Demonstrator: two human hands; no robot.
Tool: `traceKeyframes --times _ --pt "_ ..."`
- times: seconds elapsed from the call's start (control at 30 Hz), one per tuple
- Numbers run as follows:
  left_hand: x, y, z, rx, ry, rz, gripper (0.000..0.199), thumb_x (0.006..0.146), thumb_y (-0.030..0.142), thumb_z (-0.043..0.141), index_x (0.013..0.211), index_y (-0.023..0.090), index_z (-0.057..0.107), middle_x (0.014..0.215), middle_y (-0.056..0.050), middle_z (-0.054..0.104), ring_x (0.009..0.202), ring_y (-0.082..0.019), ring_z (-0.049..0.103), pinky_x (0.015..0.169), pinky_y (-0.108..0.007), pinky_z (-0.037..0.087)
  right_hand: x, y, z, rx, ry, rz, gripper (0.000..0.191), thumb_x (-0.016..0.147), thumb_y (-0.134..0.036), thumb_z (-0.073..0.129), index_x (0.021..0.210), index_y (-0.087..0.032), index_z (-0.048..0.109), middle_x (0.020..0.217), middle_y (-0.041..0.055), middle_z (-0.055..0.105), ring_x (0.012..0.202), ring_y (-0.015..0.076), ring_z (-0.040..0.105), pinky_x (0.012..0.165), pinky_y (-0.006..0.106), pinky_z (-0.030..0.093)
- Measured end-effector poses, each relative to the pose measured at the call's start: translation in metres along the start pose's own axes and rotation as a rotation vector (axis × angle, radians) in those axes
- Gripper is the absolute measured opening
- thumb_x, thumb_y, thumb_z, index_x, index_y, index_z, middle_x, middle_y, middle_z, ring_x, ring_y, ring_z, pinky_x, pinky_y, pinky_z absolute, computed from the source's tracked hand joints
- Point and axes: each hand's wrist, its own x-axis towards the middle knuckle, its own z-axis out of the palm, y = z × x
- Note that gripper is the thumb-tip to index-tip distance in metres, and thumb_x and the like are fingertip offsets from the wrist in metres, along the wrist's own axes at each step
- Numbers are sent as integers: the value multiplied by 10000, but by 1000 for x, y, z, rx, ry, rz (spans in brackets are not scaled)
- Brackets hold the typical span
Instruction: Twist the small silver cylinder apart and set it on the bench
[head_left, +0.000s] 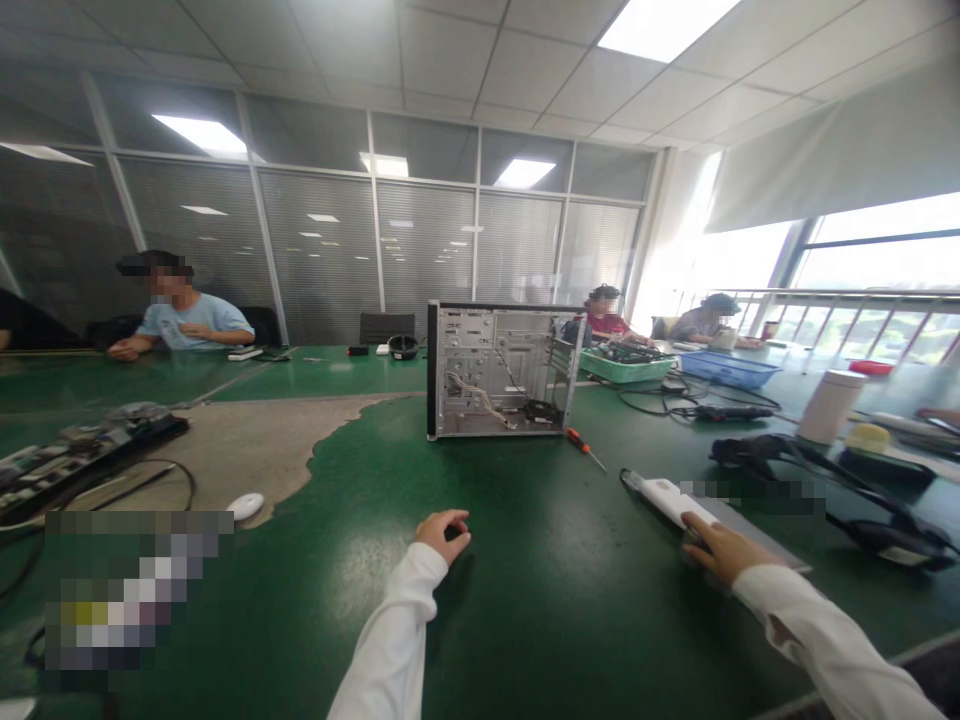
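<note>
Left hand (442, 535) is curled shut over the green bench mat (540, 600). Right hand (731, 550) has its fingers laid on a white corded device (667, 500), grip firmness undeterminable. Ahead, a green plastic basket (626, 368) holds circuit boards and cables; a blue plastic basket (727, 370) stands beside it, contents not discernible.

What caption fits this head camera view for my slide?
Left hand and right hand at a green workbench, near a white power strip and open computer case.

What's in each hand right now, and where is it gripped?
The left hand holds nothing visible. The right hand rests its fingers on the near end of a white corded device; whether it's gripped can't be told.
</note>
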Motion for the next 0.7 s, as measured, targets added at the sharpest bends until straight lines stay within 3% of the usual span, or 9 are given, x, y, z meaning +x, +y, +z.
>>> traceKeyframes --times 0.17,0.43,0.7 --pt "-1 0 -1 -9 -12 -1 317 621 234 537 932 199 588 816 8 660 847 -165 556 797 -286 406 -1 2 9 -1 53 6 431 765 -357 323 1161 -205 404 877 103 576 756 239 573 632 328 398" --pt "-3 2 -4 -16 -6 7 318 618 229 534 929 189 591 810 4 661 837 -173 557 796 -302 406 1 9 14 -9 35 20 434 757 -336 341 1160 -191 414 850 109 594 749 246 583 640 336 413" --pt "0 1 -2 -12 -13 2 314 615 231 538 923 197 592 808 9 661 843 -169 556 801 -294 401 -12 25 9 106 -57 8 472 733 -385 373 1165 -201 418 854 108 613 732 242 593 629 334 435"
